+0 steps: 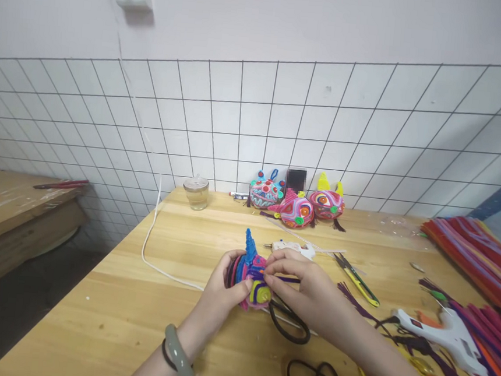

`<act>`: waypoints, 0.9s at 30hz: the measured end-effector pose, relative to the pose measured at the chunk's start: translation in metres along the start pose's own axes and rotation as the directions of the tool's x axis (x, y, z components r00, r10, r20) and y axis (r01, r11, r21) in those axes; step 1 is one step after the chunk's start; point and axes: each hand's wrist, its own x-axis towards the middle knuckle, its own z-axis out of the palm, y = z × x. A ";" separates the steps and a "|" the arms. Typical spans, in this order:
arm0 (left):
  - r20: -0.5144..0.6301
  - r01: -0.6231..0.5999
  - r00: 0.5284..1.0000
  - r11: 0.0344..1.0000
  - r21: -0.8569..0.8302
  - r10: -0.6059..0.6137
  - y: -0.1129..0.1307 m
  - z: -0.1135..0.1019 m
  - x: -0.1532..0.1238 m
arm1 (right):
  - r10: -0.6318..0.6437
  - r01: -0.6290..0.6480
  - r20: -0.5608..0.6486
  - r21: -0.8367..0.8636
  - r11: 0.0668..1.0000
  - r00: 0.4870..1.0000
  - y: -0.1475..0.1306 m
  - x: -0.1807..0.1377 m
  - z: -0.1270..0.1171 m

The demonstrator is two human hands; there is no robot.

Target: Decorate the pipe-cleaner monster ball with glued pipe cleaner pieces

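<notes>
Two hands in, right at mid-bench (135,306). Cups a pipe-cleaner figure (255,270) in the left hand (219,293), fingers clamped round its back and underside. Pinches a purple stem (287,279) against its face with the right hand (307,286), thumb and forefinger shut tight on the near end. Looks like the fixing-on step: laying that stem across the front, just above the yellow coil (261,294). Calls next for a firm left grip and a slow, close press along the surface, with the stem flat. Holds the figure low over the wood, touching or not hard to tell. Horn (251,245) up and tipped slightly away, so long axis near upright, face toward the right hand. Stem roughly level, left to right. Off to the right: glue gun (448,334) and snips (356,279). Black cord (291,326) looped under the right wrist, three finished figures (297,207) by the wall.
</notes>
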 end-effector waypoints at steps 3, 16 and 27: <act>0.012 -0.012 1.000 0.999 0.044 0.011 0.001 -0.001 0.000 | 0.017 -0.014 0.042 -0.064 0.998 0.999 0.000 0.000 -0.008; -0.011 -0.005 1.000 1.000 -0.006 0.005 -0.004 -0.005 0.002 | -0.090 0.082 -0.026 -0.205 0.975 0.996 -0.005 -0.005 -0.008; -0.265 -0.008 0.960 0.943 -0.333 -0.086 0.022 -0.025 0.019 | 0.175 -0.253 -0.298 -0.246 0.936 0.938 0.017 -0.004 -0.056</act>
